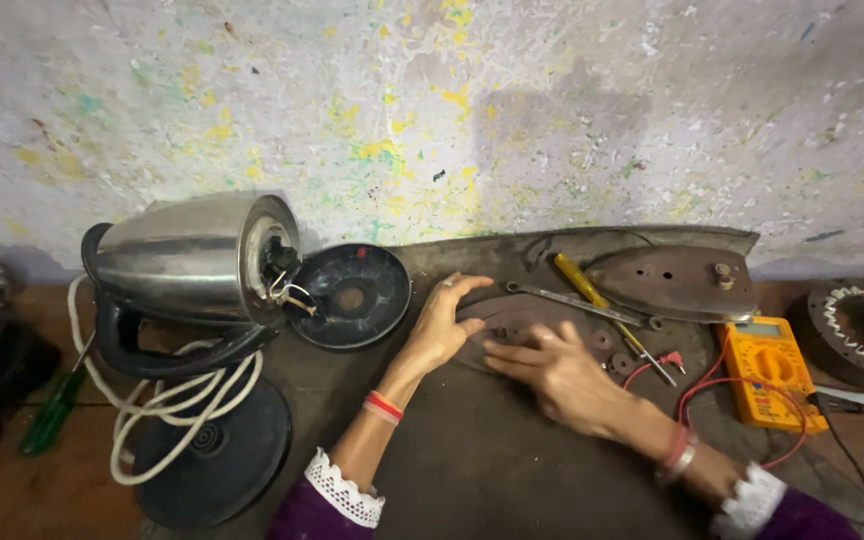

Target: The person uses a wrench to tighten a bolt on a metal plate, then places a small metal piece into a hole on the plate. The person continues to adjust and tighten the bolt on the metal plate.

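Note:
My left hand (pixel 442 325) and my right hand (pixel 552 368) both rest on a flat brown iron-shaped plate (pixel 512 318) lying on a dark mat (pixel 472 450). The left hand curls around the plate's left tip. The right hand lies flat over its middle, fingers pointing left. Neither hand lifts the plate. A long metal strip (pixel 577 303) and a yellow-handled screwdriver (pixel 602 305) lie just beyond the right hand.
A steel kettle (pixel 187 260) lies on its side at left, its black bottom cover (pixel 352 297) beside it, with a round base and white cord (pixel 207 440). An iron soleplate (pixel 672 285), a yellow multimeter (pixel 767 370) with red leads, a motor stator (pixel 862 325) and a green screwdriver (pixel 52 410) surround the mat.

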